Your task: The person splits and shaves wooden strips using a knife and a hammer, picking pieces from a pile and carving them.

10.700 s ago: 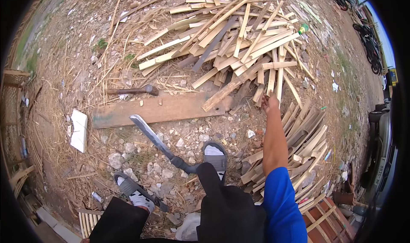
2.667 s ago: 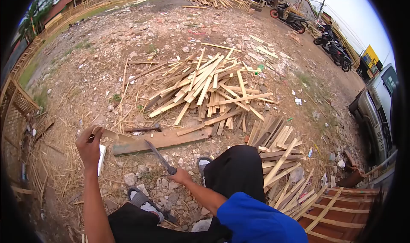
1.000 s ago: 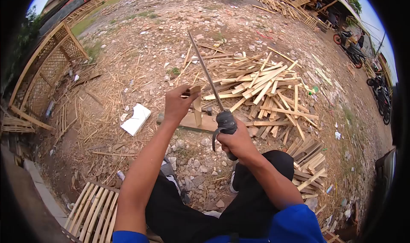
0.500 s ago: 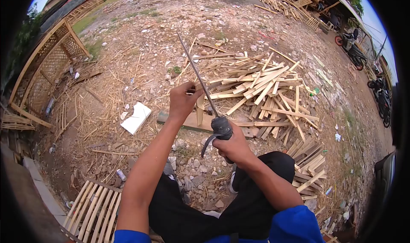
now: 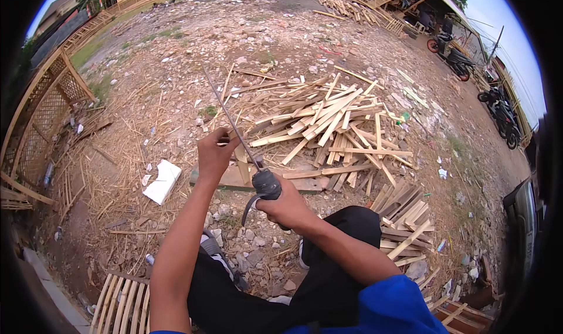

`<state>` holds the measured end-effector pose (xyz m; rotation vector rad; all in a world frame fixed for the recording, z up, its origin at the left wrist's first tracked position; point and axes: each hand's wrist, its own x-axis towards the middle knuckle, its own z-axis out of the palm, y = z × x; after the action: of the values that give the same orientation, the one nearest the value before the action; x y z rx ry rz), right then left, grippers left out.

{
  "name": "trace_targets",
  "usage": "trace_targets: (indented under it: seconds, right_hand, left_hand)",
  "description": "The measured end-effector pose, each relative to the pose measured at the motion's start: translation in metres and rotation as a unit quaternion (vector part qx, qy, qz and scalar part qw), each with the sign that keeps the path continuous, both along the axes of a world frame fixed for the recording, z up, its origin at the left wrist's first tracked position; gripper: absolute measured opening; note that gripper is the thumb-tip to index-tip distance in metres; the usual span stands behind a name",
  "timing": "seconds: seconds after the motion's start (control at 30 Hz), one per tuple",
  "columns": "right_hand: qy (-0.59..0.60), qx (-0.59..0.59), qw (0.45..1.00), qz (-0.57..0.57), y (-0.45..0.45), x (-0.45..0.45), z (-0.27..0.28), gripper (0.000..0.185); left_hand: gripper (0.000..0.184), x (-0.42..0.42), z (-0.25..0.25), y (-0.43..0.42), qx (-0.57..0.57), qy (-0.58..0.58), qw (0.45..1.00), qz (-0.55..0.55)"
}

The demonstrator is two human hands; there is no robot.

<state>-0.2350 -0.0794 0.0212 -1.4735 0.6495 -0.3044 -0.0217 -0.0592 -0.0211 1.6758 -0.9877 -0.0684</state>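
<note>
My right hand (image 5: 288, 205) is closed around the black tape-wrapped handle (image 5: 267, 184) of a long, narrow-bladed machete, with a loose strap hanging from it. Its thin blade (image 5: 225, 109) slants up and away to the left, past my left fingertips. My left hand (image 5: 213, 157) pinches the top of a short wooden strip (image 5: 243, 164), which stands upright against the blade. Whether the edge has entered the wood I cannot tell. Beneath the strip, a thick wooden board (image 5: 305, 184) lies on the ground before my feet.
A pile of split strips (image 5: 334, 114) lies beyond the board, with another stack (image 5: 404, 222) beside my right knee. White foam (image 5: 162, 182) sits to the left. Lattice panels (image 5: 44, 114) stand at far left, a slatted frame (image 5: 120, 302) lower left. Motorbikes (image 5: 454, 58) are parked far right.
The whole view has swung to the right, so everything sits further left in the picture. Both hands keep nearly the same hold on the strip and the machete.
</note>
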Motion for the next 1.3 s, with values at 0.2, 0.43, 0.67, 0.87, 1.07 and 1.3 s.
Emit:
trace_targets:
  seconds: [0.2, 0.43, 0.67, 0.87, 1.07, 1.3]
  right_hand:
    - [-0.017, -0.041, 0.999, -0.006, -0.002, 0.000, -0.014, 0.041]
    - [-0.007, -0.082, 0.996, -0.031, -0.001, 0.000, -0.018, 0.043]
    - [-0.013, -0.028, 0.999, -0.021, -0.002, -0.002, -0.015, 0.043]
    - [-0.025, -0.046, 0.998, -0.030, -0.003, -0.005, -0.015, 0.041]
    - [-0.032, -0.079, 0.996, -0.033, -0.006, -0.007, -0.020, 0.040]
    - [-0.019, -0.089, 0.994, -0.057, -0.007, -0.008, -0.019, 0.042]
  left_hand:
    - [0.024, 0.006, -0.012, 0.002, 0.018, 0.005, 1.000, -0.017]
    - [0.022, 0.000, -0.011, -0.001, 0.008, 0.019, 1.000, -0.011]
    - [0.022, -0.003, -0.016, -0.007, -0.008, 0.009, 1.000, -0.023]
    - [0.018, -0.002, -0.023, -0.010, 0.031, -0.013, 0.999, -0.035]
    - [0.025, -0.001, -0.029, -0.013, 0.047, -0.034, 0.997, -0.043]
    - [0.017, -0.012, -0.022, -0.014, 0.040, 0.006, 0.999, -0.032]
